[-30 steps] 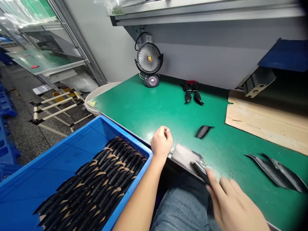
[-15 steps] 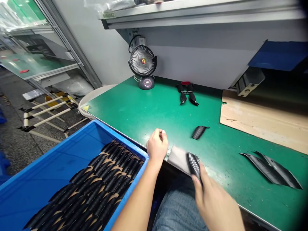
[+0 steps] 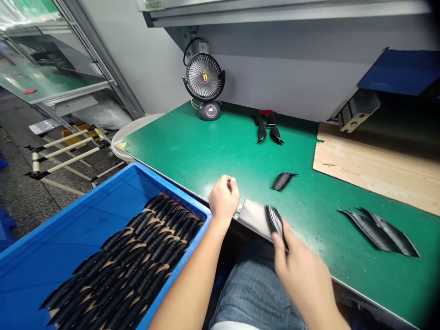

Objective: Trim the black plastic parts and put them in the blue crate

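Note:
My right hand (image 3: pixel 302 266) grips a glossy black curved plastic piece (image 3: pixel 274 221) between thumb and fingers. The piece stands tilted over the right end of a pale grey pad (image 3: pixel 253 215) at the bench's front edge; motion blur hides whether they touch. My left hand (image 3: pixel 224 197) is curled into a fist just left of the pad, and nothing shows in it. Beyond the pad a smaller black curved piece (image 3: pixel 283 181) lies on the green bench top (image 3: pixel 206 156). Two longer black curved pieces (image 3: pixel 381 231) lie side by side at the right.
A blue bin (image 3: pixel 135 170) at the left holds rows of black curved pieces (image 3: pixel 134 256) with brown strips between them. At the back stand a small fan (image 3: pixel 205 78) and several black parts (image 3: pixel 268 128) grouped together. A cardboard sheet (image 3: pixel 371 169) lies at the right, beneath an overhead shelf (image 3: pixel 275 16).
The view has tilted down slightly, so the bench appears a little higher. My right hand still holds the black piece over the pad's right end; my left fist stays in place.

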The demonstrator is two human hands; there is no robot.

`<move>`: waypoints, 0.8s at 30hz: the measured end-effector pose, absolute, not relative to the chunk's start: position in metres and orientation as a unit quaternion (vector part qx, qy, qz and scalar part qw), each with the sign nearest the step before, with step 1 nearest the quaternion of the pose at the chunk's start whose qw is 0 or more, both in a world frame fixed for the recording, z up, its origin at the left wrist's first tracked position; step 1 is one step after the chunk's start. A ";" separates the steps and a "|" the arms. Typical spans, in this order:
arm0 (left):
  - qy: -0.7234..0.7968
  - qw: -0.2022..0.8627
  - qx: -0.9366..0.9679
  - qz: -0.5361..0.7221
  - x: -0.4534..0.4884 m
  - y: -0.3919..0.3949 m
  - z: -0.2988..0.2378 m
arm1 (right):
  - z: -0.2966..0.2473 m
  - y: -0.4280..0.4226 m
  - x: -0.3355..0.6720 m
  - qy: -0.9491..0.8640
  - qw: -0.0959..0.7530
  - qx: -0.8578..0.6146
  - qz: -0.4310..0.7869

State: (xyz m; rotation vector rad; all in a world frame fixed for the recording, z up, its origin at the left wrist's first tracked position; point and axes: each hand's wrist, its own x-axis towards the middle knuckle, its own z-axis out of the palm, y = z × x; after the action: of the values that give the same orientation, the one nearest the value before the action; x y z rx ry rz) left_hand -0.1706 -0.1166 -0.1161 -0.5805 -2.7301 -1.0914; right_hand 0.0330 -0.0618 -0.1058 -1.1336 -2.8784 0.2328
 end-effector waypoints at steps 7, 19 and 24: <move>-0.911 0.071 -0.195 -0.356 -0.172 -0.117 -0.119 | -0.108 -0.060 0.035 -0.928 0.023 -0.360 0.093; -0.911 0.064 -0.199 -0.354 -0.172 -0.116 -0.120 | -0.091 -0.056 0.032 -0.929 0.007 -0.363 0.071; -0.911 0.065 -0.202 -0.354 -0.172 -0.116 -0.121 | -0.101 -0.054 0.038 -0.937 0.051 -0.336 0.073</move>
State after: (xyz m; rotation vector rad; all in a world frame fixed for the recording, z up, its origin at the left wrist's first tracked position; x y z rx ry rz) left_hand -0.1720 -0.1163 -0.1208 -0.6092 -2.7498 -1.0688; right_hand 0.0384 -0.0542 -0.1009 -1.0239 -2.8532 0.2229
